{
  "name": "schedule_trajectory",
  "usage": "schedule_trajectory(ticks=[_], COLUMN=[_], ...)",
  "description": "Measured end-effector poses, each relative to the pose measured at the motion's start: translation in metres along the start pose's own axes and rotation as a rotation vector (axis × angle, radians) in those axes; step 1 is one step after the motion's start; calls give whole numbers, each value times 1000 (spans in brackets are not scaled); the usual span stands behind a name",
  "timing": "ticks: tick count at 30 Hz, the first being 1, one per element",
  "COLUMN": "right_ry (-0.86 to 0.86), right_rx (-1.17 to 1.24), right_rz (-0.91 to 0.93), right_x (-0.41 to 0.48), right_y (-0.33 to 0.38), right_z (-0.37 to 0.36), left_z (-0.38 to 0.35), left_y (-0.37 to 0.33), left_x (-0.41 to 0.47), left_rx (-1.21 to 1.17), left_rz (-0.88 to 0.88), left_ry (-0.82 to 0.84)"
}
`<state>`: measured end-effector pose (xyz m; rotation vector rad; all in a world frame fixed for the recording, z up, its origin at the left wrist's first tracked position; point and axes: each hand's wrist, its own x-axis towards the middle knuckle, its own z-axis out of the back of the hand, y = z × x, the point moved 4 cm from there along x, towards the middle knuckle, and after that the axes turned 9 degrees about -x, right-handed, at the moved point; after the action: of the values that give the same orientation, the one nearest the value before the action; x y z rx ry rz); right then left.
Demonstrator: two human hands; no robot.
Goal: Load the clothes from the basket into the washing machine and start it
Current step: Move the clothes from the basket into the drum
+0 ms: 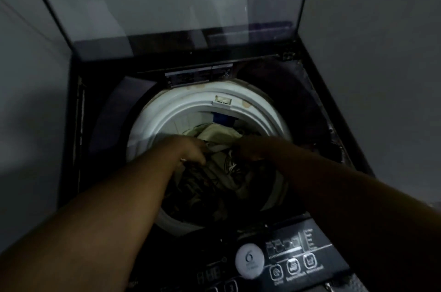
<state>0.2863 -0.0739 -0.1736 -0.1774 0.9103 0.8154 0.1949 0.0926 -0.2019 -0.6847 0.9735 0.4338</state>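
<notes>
Reached down into the drum (181,110) with both hands: left hand (191,150) curled into the clothes (222,134), seemingly gripping a pale fold; right hand (250,148) lost in shadow, grip impossible to tell. Likely held so to pack the pile below the rim. Heaped inside the washing machine (322,105), crumpled, no long axis discernible. Lid (167,5) propped upright at the far edge; control panel (293,258) at the near edge.

Left hand (192,151): sunk into the clothes (220,135) inside the drum (176,110) — we cannot read its grip.
Right hand (250,148): over the drum, too dark to judge.
Control panel (298,259): before the drum, cut off below — labels unreadable.
</notes>
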Motion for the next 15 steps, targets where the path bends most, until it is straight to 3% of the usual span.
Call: schedule_trajectory(ticks=[5,11,15], right_ry=[-260,-668,-758], right_rx=[-29,16,127], right_rz=[20,29,-70], right_x=[-68,-168,-229], right_y=[-8,-70,-145], right_z=[65,110,95], left_z=[35,52,23], left_y=[-76,-177,-269], left_x=[-70,-123,-150], left_rx=[-84,-195,-268], left_rz=[-264,-488,-649], left_ry=[-229,-542,-636])
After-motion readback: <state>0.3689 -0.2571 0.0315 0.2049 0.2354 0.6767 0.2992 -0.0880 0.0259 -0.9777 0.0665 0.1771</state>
